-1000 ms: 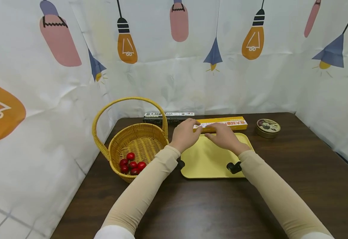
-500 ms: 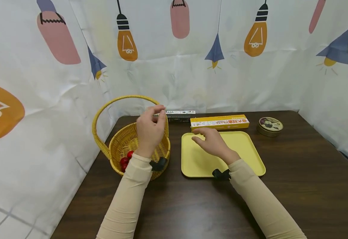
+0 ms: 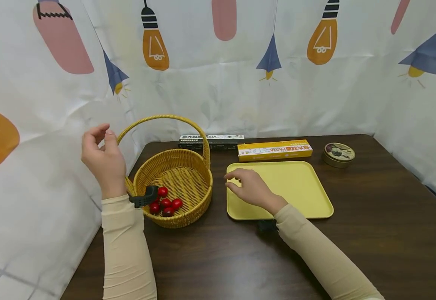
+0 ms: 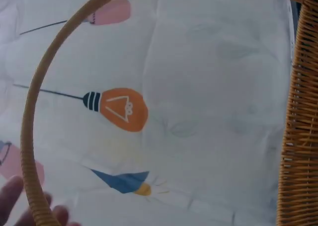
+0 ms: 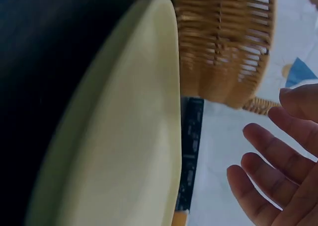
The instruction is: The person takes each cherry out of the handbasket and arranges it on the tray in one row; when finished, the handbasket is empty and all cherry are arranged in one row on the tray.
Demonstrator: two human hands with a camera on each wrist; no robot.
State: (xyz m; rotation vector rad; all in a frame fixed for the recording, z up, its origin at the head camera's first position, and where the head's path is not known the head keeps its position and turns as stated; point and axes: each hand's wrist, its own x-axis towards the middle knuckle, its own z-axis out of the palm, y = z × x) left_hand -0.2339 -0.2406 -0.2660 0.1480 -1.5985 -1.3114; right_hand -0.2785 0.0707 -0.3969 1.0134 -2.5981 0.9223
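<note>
My left hand (image 3: 103, 160) is raised at the left side of the woven basket (image 3: 199, 208), beside its arched handle (image 3: 165, 117). Its fingers are loosely bent and hold nothing. In the left wrist view, the handle (image 4: 30, 121) crosses in front of the blurred fingertips (image 4: 59, 213); no grip on it shows. Several shiny red fruits (image 3: 166, 203) lie in the basket's near left part; their exact kind is unclear. Over the left part of the yellow tray (image 3: 296, 187) hovers my right hand (image 3: 251, 187), fingers relaxed and apart, with nothing in them.
Behind the tray lies a yellow pasta box (image 3: 274, 151). A black pasta box (image 3: 218, 142) sits further back, partly behind the basket handle. The round tin (image 3: 338, 155) stands at the back right. White printed curtains (image 3: 221, 91) border the dark table (image 3: 218, 258).
My left hand has swung left, from over the tray, across the basket, to its left side. My right hand has shifted slightly left and lower over the tray. The fruits stay in the basket.
</note>
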